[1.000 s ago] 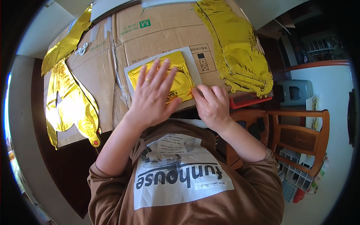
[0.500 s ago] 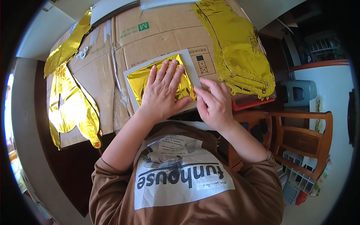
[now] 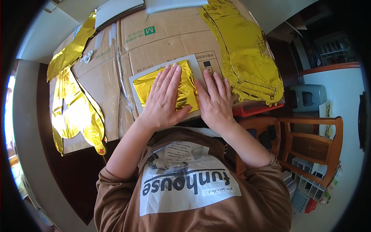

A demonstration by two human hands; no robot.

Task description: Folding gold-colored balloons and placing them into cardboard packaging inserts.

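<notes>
A folded gold foil balloon (image 3: 187,83) lies on a pale grey card (image 3: 198,69), which rests on a large flattened cardboard box. My left hand (image 3: 161,102) is laid flat across the foil with its fingers stretched out, pressing or resting on it. At the right edge of the foil and card, my right hand (image 3: 216,106) is spread palm down, its fingers apart. Its thumb side touches or nearly touches the foil's edge. Neither hand grips anything. Part of the foil is hidden under my left hand.
Flat gold foil balloons (image 3: 249,54) lie on the right of the cardboard (image 3: 166,42). On the left is another gold foil piece (image 3: 75,108), near small white rings (image 3: 89,57). A wooden chair (image 3: 309,143), a red tray (image 3: 259,109) and a grey-blue stool (image 3: 311,97) stand right.
My right hand has gone from curled fingers beside the card to lying spread, farther forward along its right edge. My left hand stays on the foil, its fingers closer together.
</notes>
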